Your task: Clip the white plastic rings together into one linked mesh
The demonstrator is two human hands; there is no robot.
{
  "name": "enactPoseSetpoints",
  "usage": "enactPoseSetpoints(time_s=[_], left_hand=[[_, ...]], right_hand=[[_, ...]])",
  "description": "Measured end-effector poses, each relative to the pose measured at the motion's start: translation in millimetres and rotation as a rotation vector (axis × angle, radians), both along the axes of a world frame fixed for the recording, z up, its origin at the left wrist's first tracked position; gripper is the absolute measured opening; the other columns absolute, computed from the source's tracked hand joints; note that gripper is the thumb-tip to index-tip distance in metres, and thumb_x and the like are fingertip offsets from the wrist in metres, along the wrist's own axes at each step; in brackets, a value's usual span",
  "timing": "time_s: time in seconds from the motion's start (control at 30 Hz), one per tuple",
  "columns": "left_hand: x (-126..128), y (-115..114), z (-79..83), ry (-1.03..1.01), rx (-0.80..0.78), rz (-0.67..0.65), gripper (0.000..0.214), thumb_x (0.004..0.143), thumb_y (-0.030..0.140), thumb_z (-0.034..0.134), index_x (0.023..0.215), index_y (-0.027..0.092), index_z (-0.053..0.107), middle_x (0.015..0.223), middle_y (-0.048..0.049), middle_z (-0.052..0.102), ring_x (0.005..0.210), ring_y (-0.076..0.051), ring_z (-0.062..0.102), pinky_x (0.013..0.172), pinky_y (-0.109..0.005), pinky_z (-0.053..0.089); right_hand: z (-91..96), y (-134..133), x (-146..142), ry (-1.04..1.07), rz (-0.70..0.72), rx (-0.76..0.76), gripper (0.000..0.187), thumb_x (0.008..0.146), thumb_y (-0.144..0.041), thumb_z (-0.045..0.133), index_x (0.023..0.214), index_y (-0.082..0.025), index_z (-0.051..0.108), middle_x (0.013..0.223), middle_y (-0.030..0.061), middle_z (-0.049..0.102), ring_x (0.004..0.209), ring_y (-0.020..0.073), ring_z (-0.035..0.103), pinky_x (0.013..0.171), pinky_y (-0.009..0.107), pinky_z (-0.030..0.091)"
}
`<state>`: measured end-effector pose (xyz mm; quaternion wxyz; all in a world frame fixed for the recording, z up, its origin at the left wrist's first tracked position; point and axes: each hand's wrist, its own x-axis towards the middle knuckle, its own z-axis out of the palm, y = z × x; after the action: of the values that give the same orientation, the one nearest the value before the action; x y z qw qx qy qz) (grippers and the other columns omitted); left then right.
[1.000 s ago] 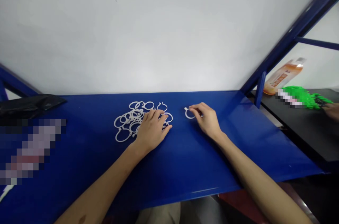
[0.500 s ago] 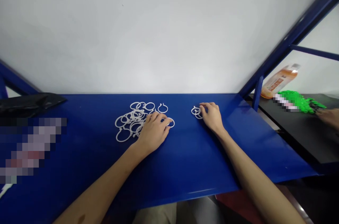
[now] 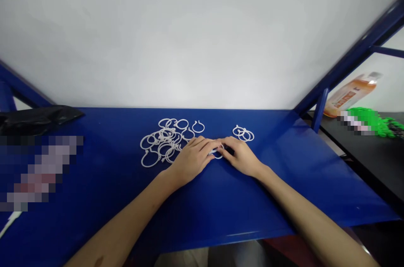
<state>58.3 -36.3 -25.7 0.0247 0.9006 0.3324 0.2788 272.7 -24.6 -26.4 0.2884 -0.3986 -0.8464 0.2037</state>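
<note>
A heap of several white plastic rings (image 3: 164, 141) lies on the blue table (image 3: 94, 174). A small separate pile of white rings (image 3: 243, 133) sits to the right of it. My left hand (image 3: 192, 158) and my right hand (image 3: 241, 157) meet between the two piles, fingertips pinched together on one white ring (image 3: 217, 152) that lies on the table. Most of that ring is hidden by the fingers.
A black bag (image 3: 34, 119) lies at the far left. Blue frame bars (image 3: 347, 61) rise at the right. Beyond them, a black table (image 3: 362, 153) carries an orange bottle (image 3: 350, 94) and green parts (image 3: 372, 122).
My right hand left rings on the small right pile and came back left. My left hand slid a ring out of the heap; both hands now meet on it.
</note>
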Motion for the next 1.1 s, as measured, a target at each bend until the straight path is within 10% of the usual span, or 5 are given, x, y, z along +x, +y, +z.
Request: enactPoseSetpoints(time_s=[0.57,0.9,1.1], left_hand=[[-6.4,7.2,0.0,0.039,-0.020,0.182,0.020,0.092,0.013,0.055,0.106,0.021,0.066,0.100,-0.0037,0.071,0.100,-0.024,0.058,0.094,-0.043,0.043],[-2.9,3.9,2.9,-0.020,0.064,0.128,0.017,0.098,0.026,0.052,0.107,0.021,0.066,0.097,-0.0031,0.072,0.097,-0.022,0.059,0.092,-0.040,0.042],[0.3,0.9,6.3,-0.070,0.066,0.208,0.012,0.096,0.023,0.054,0.097,0.020,0.066,0.094,-0.0039,0.072,0.095,-0.023,0.059,0.092,-0.041,0.042]], right_hand=[[6.7,4.8,9.3,0.075,-0.442,0.054,0.016,0.093,-0.033,0.059,0.088,-0.023,0.069,0.077,0.0013,0.072,0.066,0.0170,0.064,0.062,0.029,0.047],[5.4,-5.6,-1.5,0.096,-0.216,-0.021,0.019,0.097,-0.034,0.056,0.088,-0.021,0.067,0.075,0.0002,0.068,0.061,0.0137,0.060,0.059,0.027,0.047],[11.9,-10.0,-0.1,0.109,-0.082,0.140,0.034,0.094,-0.039,0.063,0.125,-0.026,0.061,0.120,0.0093,0.064,0.104,0.0226,0.063,0.087,0.039,0.055]])
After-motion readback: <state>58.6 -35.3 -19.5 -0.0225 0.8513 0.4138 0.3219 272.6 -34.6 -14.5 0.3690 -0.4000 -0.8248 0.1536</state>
